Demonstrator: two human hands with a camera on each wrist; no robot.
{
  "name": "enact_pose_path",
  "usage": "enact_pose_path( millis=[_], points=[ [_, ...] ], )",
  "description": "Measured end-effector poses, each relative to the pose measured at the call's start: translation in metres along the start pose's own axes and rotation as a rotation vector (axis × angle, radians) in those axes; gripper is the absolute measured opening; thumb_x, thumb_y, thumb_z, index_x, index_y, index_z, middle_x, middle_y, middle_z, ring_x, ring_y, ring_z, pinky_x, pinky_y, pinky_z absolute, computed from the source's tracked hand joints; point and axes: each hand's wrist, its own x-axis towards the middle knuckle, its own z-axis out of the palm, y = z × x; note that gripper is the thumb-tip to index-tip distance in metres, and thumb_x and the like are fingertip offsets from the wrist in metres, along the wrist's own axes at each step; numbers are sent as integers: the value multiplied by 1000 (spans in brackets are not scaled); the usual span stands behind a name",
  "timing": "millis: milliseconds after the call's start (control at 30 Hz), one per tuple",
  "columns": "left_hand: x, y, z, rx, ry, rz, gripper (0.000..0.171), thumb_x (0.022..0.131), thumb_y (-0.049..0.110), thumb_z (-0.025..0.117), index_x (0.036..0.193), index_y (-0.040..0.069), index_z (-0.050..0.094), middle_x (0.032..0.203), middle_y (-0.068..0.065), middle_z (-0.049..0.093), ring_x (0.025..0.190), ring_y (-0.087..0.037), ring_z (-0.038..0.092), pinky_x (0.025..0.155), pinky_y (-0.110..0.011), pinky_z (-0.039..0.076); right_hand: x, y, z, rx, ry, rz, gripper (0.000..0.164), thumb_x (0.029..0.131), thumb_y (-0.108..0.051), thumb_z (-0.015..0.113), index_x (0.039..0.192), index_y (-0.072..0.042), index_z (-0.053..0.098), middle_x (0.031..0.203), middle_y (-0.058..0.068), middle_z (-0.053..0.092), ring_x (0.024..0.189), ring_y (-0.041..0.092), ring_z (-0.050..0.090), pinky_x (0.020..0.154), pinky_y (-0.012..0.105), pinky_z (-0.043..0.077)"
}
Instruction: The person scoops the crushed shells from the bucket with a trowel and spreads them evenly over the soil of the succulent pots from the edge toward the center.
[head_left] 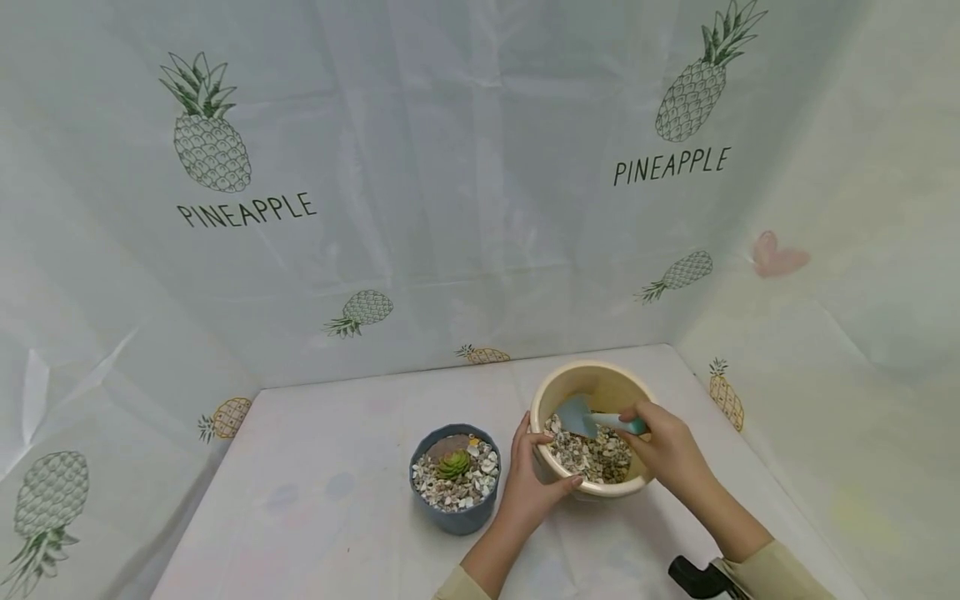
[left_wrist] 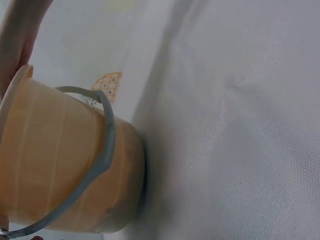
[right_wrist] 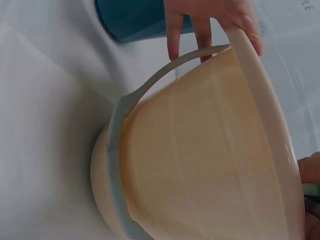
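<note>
A cream bucket [head_left: 617,383] with a grey handle [right_wrist: 116,155] stands on the table, holding small pale and brown stones [head_left: 596,458]. My left hand [head_left: 528,483] grips its near-left rim, thumb and fingers spread along the edge. In my right hand [head_left: 667,442], a small trowel [head_left: 576,417] is pinched by its pale handle, its blue-grey blade inside the bucket over the stones. The left wrist view shows the bucket's outer wall [left_wrist: 60,155]. Just left of my left hand sits a blue flower pot [head_left: 459,523] with a green succulent [head_left: 453,464] among white stones.
The table [head_left: 330,475] has a pale cloth. Pineapple-printed sheets [head_left: 450,167] hang behind it and on both sides. A black object [head_left: 697,577] shows beside my right sleeve at the bottom edge.
</note>
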Motion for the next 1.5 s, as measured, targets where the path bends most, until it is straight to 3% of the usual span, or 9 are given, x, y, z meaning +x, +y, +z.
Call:
enact_pose_path(
  millis=[167, 300, 467, 733, 1000, 1133, 1300, 1500],
  points=[
    [-1, -2, -1, -3, 6, 10, 60, 73, 29, 87, 118, 25, 48, 161, 4, 12, 146, -34, 14, 111, -58, 24, 0, -3, -1, 83, -41, -37, 35, 66, 12, 82, 85, -10, 63, 85, 2, 69, 72, 12, 63, 56, 26, 53],
    [-2, -3, -1, -1, 2, 14, 61, 72, 29, 88, 118, 25, 47, 161, 4, 12, 146, -35, 14, 111, -59, 23, -1, -3, -2, 121, -74, -52, 37, 65, 13, 82, 82, -12, 61, 89, 6, 71, 78, 17, 66, 59, 27, 53],
    [-2, -4, -1, 0, -1, 15, 60, 73, 31, 87, 117, 26, 46, 161, 5, 11, 146, -34, 15, 110, -58, 25, -4, -2, -5, 172, -129, -20, 36, 68, 13, 80, 82, -14, 60, 90, 5, 71, 81, 16, 66, 62, 27, 55],
    [-2, -5, 2, -1, -6, 26, 61, 73, 28, 87, 118, 23, 46, 161, 3, 11, 146, -34, 14, 111, -57, 23, -8, -6, -18, 242, -213, 147, 29, 73, 9, 79, 83, -12, 63, 89, 3, 70, 76, 10, 64, 61, 25, 55],
    [-1, -1, 9, -21, -24, 47, 65, 73, 26, 87, 123, 16, 46, 162, 2, 10, 146, -33, 12, 112, -58, 20, -8, -4, -32, 326, -216, 374, 18, 81, 1, 77, 92, -3, 64, 91, 9, 69, 74, 11, 65, 60, 26, 54],
    [0, 0, 11, -23, -17, 49, 65, 73, 26, 87, 124, 18, 47, 162, 3, 10, 146, -34, 12, 111, -59, 20, -8, -1, -38, 407, -196, 459, 20, 83, 0, 75, 98, 4, 62, 92, 13, 68, 75, 12, 67, 62, 28, 56],
    [2, -1, 11, -29, -1, 40, 62, 74, 25, 87, 122, 23, 48, 161, 4, 10, 146, -34, 13, 111, -60, 21, -9, 1, -42, 466, -176, 521, 23, 86, -1, 72, 103, 9, 59, 97, 19, 67, 77, 13, 69, 67, 30, 58],
    [3, -2, 9, -20, -3, 23, 62, 74, 28, 87, 122, 24, 48, 161, 5, 10, 146, -33, 12, 111, -59, 21, -11, 5, -45, 452, -145, 573, 26, 88, -2, 71, 107, 10, 58, 97, 20, 66, 75, 14, 70, 67, 29, 58]
  ],
)
